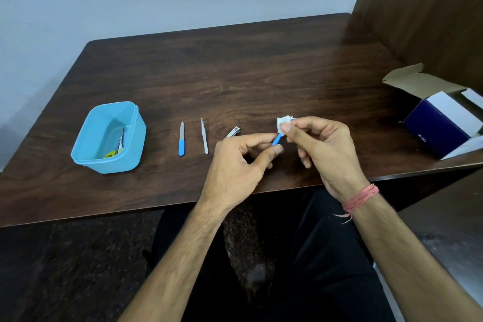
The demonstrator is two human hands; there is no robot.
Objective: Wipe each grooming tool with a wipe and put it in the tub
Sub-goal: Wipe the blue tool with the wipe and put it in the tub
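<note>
My left hand (243,157) pinches the blue handle of a small tool (276,140) above the table's front edge. Around the tool's upper end, my right hand (321,146) pinches a white wipe (283,121), so that end is hidden. A blue-handled nail file (181,138), a pair of metal tweezers (204,136) and a nail clipper (234,132) lie in a row left of my hands. The light blue tub (86,144) stands at the left with small yellow-handled scissors (116,148) inside.
An open dark blue and white cardboard box (441,123) sits at the table's right edge. A brown wooden panel (423,8) rises behind the right side. The dark wooden table (235,73) meets a pale wall at the back.
</note>
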